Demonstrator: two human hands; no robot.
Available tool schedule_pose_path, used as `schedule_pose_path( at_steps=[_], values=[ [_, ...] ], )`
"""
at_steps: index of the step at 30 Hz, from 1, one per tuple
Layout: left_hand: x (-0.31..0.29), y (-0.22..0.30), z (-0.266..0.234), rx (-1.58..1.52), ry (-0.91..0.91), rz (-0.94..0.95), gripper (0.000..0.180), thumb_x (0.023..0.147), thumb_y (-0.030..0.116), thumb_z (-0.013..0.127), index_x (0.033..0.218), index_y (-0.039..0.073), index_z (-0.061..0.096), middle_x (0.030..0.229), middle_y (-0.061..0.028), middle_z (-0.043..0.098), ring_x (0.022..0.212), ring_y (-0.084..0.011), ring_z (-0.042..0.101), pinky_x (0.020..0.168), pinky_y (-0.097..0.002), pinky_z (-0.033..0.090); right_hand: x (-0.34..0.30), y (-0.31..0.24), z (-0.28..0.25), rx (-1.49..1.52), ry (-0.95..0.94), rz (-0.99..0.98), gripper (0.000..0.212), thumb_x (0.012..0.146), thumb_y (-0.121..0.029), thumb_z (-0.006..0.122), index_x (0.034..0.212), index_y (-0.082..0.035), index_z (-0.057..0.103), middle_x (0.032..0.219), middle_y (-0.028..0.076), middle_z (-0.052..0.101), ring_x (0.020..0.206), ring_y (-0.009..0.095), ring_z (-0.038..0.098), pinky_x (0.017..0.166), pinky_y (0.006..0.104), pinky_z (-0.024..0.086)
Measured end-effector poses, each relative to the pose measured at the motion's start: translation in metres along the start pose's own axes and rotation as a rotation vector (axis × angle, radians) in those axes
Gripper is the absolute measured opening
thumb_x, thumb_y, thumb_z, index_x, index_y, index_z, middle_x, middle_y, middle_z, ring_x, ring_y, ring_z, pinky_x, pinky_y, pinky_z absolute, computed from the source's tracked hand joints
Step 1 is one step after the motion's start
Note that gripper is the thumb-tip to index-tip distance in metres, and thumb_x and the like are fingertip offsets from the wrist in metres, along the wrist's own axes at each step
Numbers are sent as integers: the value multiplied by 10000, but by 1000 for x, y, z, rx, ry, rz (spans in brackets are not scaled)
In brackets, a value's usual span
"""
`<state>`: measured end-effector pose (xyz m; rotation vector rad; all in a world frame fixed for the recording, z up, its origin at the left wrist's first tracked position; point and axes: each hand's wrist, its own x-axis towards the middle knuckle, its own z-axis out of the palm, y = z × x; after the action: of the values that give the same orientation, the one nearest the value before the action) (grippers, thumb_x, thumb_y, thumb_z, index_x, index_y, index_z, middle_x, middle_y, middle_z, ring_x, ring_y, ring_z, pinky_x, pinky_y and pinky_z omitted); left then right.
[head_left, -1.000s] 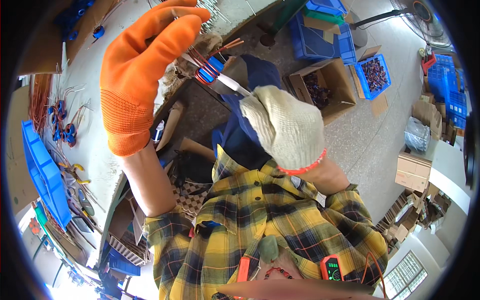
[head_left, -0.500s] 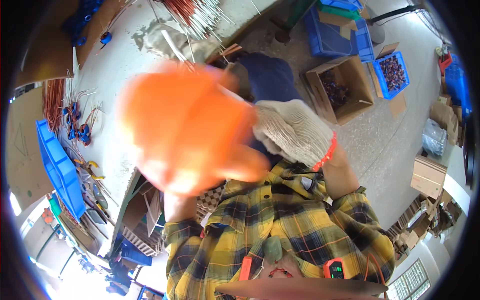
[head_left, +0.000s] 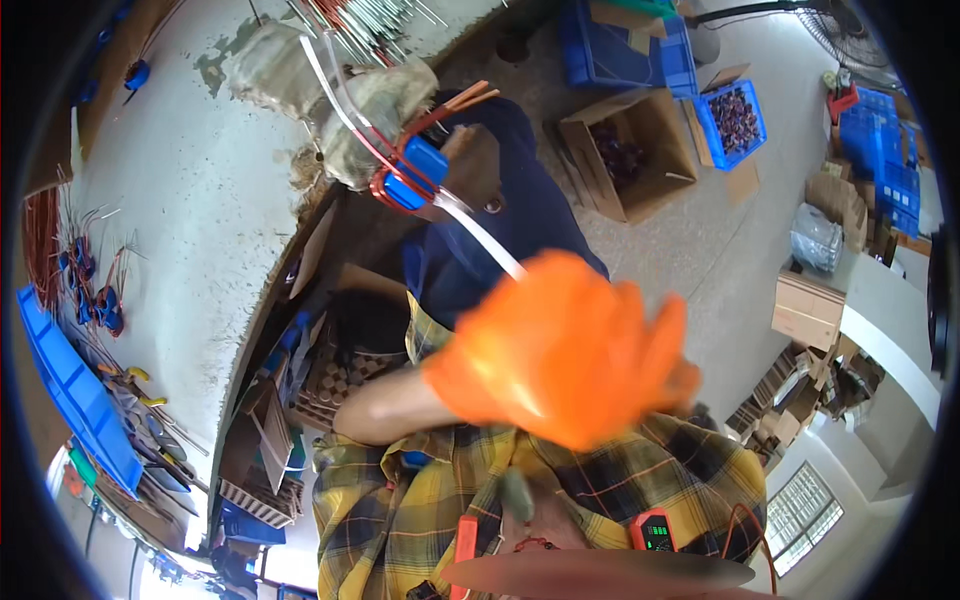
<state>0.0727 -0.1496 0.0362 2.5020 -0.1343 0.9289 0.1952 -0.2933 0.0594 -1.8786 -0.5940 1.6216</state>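
A blue ring-shaped coil [head_left: 420,168] wound with reddish wire is near my knee, by the bench edge. Pale wire ends stick out from it toward the upper left, and copper-coloured ends toward the upper right. From its lower side a flat whitish wire [head_left: 482,237] runs taut to my left hand [head_left: 565,345], which wears an orange glove. This hand is in front of my chest, blurred by motion, and appears closed on the wire; its grip is hidden from view. My right hand does not show, apparently behind the orange glove.
A stained rag [head_left: 375,110] lies on the bench [head_left: 190,250] beside wire bundles. Small coils [head_left: 90,285], a blue tray [head_left: 80,390] and pliers are at left. On the floor at right stand a cardboard box [head_left: 640,165] and a blue crate [head_left: 735,120] of small parts.
My left hand has swung right and down, toward my chest. The coil, hidden behind it before, now shows. My right hand in its white knit glove has gone out of sight.
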Motion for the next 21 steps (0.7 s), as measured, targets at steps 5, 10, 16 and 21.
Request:
schedule_pose_path(
  at_steps=[5,10,16,21],
  values=[
    [26,25,46,-185,121,5,267,954,328,773,879,74,733,750,-63,639,628,-191,615,566,-346,408,-18,16,1,-89,37,71,164,1130,-186,661,1122,-51,754,804,93,733,715,229,727,646,366,543],
    [8,-18,-47,16,409,-169,423,792,81,688,1208,22,738,1063,-112,744,915,-239,740,775,-369,581,6,6,19,-46,51,-125,176,1138,-190,650,1095,-52,750,792,108,737,719,247,738,649,378,543],
    [10,-99,-117,-39,319,-513,405,1006,156,789,1373,-12,766,1434,-164,745,1275,-201,690,1155,-342,494,40,-24,30,-303,276,-643,178,1120,-231,691,1091,-65,749,797,175,696,704,350,717,640,419,546],
    [13,-113,-115,-407,292,-709,316,1094,250,727,1250,-9,820,1458,-136,743,1292,-187,680,1174,-360,478,27,-24,28,-377,285,-436,175,1104,-227,703,1091,-59,751,840,198,701,758,427,705,653,438,558]
  ],
)
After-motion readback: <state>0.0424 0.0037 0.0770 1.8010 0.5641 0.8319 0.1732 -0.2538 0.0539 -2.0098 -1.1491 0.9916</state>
